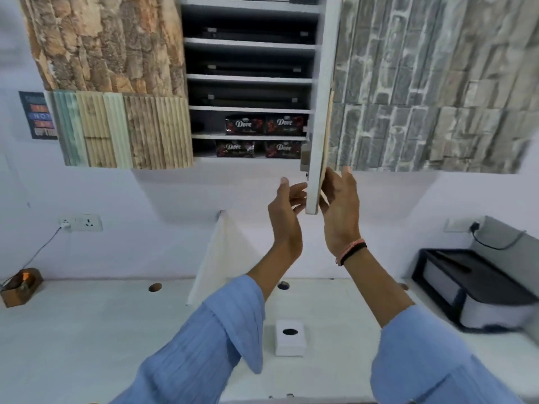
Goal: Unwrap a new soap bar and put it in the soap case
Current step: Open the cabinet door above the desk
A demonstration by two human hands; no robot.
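Note:
Several dark Dove soap packs lie in the open wall cabinet, two on one shelf [245, 124] and two on the shelf below [235, 148]. The cabinet door [316, 158] stands edge-on, swung out towards me. My right hand [339, 205] lies flat against the door's outer side near its bottom corner, fingers stretched up. On the inner side, my left hand [287, 205] is raised with its fingers spread and the tips touching the door's edge. It holds nothing. A small white box with a dark oval hole [290, 338] sits on the counter below.
Upper shelves hold dark flat items [250, 67]. A white panel [218, 252] leans against the wall. A black and white appliance [478, 290] stands at the right, a small wooden box [20, 287] at the left under a wall socket [83, 223].

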